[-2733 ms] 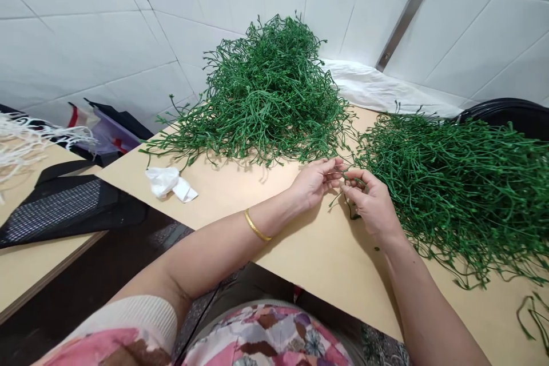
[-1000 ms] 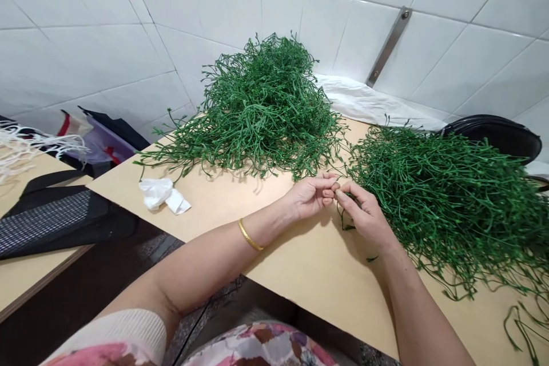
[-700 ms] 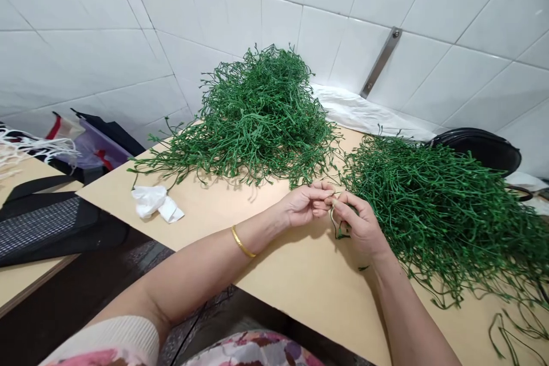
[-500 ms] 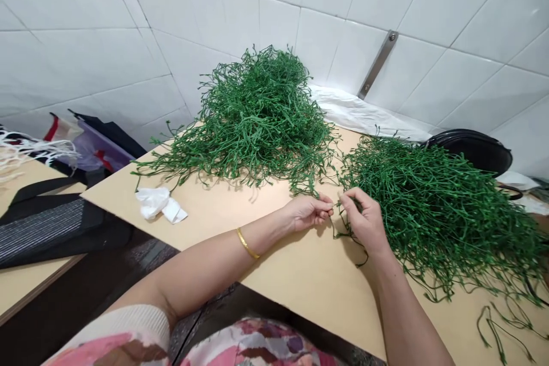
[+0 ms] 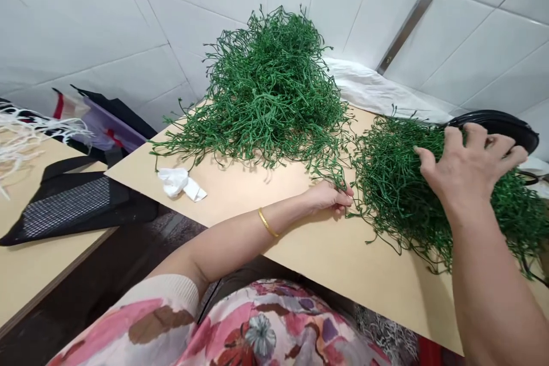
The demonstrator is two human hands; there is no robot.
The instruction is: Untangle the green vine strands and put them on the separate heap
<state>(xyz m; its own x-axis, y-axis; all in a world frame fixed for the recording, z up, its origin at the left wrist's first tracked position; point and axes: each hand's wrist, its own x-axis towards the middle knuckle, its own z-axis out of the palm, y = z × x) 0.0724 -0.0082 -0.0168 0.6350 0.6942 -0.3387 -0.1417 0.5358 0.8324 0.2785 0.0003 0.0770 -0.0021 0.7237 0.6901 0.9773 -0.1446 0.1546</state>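
Note:
My left hand [image 5: 329, 195], with a gold bangle on the wrist, rests low over the table, thumb and fingers pinched on a thin green cord at the gap between two heaps. My right hand [image 5: 465, 168] is open, its fingers spread over the right heap of green cords [image 5: 394, 183]; I cannot tell whether the palm touches them. The larger heap of green cords [image 5: 266, 91] stands at the back, left of centre. The cords are thin and tangled, with small knot-like ends.
Crumpled white tissue [image 5: 180, 183] lies on the pale tabletop [image 5: 266, 240]. Behind the right heap are a black rounded case [image 5: 510, 126] and white cloth [image 5: 373, 86] along the tiled wall. On the left table lie a black mesh item [image 5: 72, 200] and white cords [image 5: 30, 137].
My right hand has left my left hand's side and moved right and up, spreading over the right heap. My left hand stays pinched near the gap. The view has shifted slightly.

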